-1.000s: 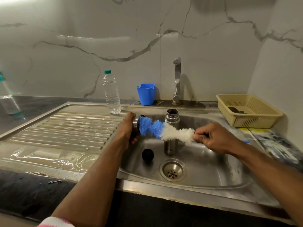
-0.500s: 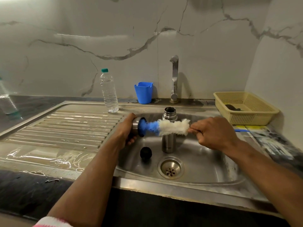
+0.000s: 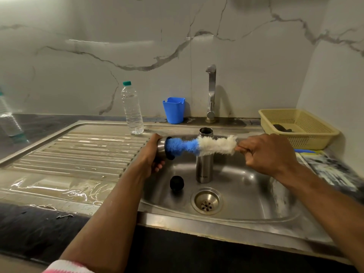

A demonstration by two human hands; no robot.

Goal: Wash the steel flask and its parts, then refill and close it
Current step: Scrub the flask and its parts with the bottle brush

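With the left hand (image 3: 155,154) gripping the steel cap (image 3: 162,148) and the right hand (image 3: 269,152) clenched on the bottle brush (image 3: 201,147), a hard stroke may topple the open flask (image 3: 204,164) standing just behind it.

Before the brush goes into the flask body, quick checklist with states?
1. Left hand grips the steel cup: ok.
2. Right hand holds the bottle brush at its handle end: ok.
3. Brush out of the cup: not ok, blue tip at the cup's mouth.
4. Flask body upright, mouth open, in the sink: ok.
5. Black stopper clear of the drain: ok.
6. Tap running: not ok, no water visible.
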